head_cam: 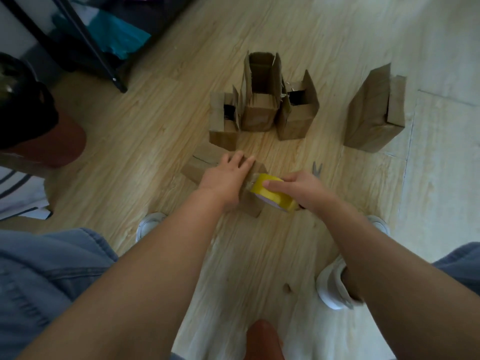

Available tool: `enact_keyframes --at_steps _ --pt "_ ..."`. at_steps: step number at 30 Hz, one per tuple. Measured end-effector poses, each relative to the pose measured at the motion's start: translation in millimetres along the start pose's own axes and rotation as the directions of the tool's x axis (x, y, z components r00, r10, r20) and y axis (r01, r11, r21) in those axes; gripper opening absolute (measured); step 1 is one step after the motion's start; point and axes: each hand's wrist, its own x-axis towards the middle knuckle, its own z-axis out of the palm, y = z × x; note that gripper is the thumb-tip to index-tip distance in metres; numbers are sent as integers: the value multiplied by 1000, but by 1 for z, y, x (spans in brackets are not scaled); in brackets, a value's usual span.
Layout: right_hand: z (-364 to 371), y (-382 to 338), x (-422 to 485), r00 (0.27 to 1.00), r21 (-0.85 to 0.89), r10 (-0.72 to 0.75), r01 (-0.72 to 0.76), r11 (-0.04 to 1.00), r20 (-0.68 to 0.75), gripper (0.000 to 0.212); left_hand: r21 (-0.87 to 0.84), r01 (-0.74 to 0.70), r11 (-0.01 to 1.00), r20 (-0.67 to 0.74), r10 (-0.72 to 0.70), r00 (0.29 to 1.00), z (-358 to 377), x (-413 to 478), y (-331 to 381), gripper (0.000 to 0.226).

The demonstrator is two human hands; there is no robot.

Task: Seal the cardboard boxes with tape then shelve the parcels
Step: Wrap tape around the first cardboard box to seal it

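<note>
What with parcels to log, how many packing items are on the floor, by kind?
Cardboard: 5 (flat box under the left hand; three open boxes clustered; lone box apart on the right)
Yellow tape roll: 1, gripped by the right hand
Scissors: 1
Total: 7

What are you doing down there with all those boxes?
A person is crouched on the wooden floor, taping a cardboard box. Their left hand presses flat on top of it, while their right hand grips a yellow tape roll at its end. Four other boxes stand farther back, most with flaps up. Scissors lie nearby.
</note>
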Motion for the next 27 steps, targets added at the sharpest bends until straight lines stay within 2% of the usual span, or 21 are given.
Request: enact_keyframes --at_steps 4,8,17,20,22,24,27 --pt "-13 -20 -9 995 -46 -96 95 994 -36 37 -136 -2 991 -68 -7 998 -7 -6 3 108" --pt "-23 -31 -17 991 -87 -134 132 987 -20 30 -179 10 984 -70 -23 997 -8 -12 5 121" --pt "-26 -38 -22 981 -239 -193 189 952 7 50 -317 4 949 -75 -29 997 -7 -24 0 125" --pt "-28 -34 -19 980 -444 -197 164 881 -28 62 -401 38 915 -48 -62 997 -7 -25 -13 126" --pt "-31 -24 -20 985 -554 -151 80 829 -85 64 -446 49 894 -23 -66 998 -7 -27 -19 127" --pt "-31 -12 -19 988 -536 -107 32 843 -109 67 -456 29 889 -32 -49 998 -7 -30 -19 125" --pt "-33 -5 -19 990 -409 -104 58 911 -91 66 -448 31 894 -53 -61 997 -7 -30 -16 122"
